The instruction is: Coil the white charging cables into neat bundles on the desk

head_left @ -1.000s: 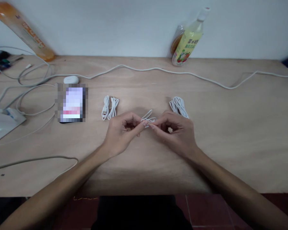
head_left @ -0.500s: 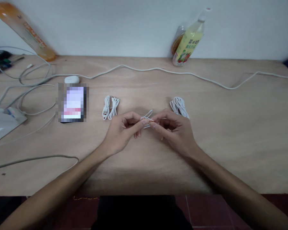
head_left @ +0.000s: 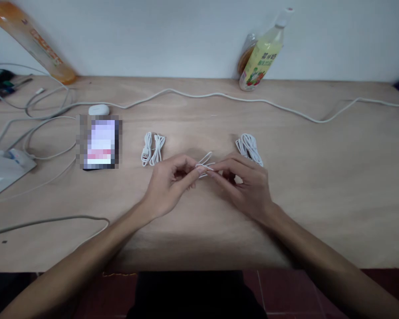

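Between my two hands, above the middle of the table, is a thin white cable (head_left: pixel 205 158) bent into loops. My left hand (head_left: pixel 168 181) pinches it between thumb and forefinger, the other fingers curled beneath. From the other side, the thumb and forefinger tips of my right hand (head_left: pixel 246 184) close on a thin strand at the crossing of the loops. Behind my left hand lies a pair of coiled white USB cables (head_left: pixel 157 149), one USB plug showing. Another coiled white cable bundle (head_left: pixel 249 148) rests behind my right hand, partly covered by it.
A phone (head_left: pixel 101 144) with a blurred screen and a white earbud case (head_left: pixel 99 110) lie at left. A long white cord (head_left: pixel 216 95) crosses the table. By the wall stand an orange bottle (head_left: pixel 36 44) and a yellow drink bottle (head_left: pixel 262 57). Loose cables (head_left: pixel 36 155) tangle at far left.
My right hand's fingers have shifted slightly and straightened a little at the strand. The left hand keeps its pinch on the looped cable. The coiled bundles lie as before.
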### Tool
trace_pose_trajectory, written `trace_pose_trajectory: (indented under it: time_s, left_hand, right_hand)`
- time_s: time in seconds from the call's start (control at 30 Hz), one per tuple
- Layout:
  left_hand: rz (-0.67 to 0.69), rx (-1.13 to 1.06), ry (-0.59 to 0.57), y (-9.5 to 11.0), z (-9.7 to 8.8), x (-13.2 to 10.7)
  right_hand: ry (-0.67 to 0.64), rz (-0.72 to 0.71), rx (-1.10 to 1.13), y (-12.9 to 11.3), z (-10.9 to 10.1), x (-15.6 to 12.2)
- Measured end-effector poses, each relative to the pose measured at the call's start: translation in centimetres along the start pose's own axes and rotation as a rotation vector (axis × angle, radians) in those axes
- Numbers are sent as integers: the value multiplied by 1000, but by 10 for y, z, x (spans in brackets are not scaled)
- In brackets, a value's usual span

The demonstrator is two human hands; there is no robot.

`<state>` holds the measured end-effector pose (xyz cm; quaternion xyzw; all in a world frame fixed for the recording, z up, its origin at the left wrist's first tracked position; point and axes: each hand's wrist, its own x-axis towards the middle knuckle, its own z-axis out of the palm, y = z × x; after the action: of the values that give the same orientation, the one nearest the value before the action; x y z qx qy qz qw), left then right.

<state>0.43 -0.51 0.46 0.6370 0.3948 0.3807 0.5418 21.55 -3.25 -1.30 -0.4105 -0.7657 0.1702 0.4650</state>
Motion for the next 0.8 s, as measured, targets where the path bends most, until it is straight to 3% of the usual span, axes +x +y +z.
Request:
trace_pose_trajectory:
  time_s: [0.2, 0.47, 0.6, 0.8]
  left_hand:
    - [18, 70, -1, 5, -2, 0]
    - [-137, -151, -75, 7, 1, 2]
    - [-167, -225, -93, 4, 1, 3]
    - [-160, -257, -78, 2, -1, 5]
  right_hand:
    - [-5, -136, -125, 3, -3, -1]
    - [19, -224, -259, 8, 0, -6]
    - [59, -218, -227, 7, 0, -5]
    - [52, -94, -116, 4, 1, -1]
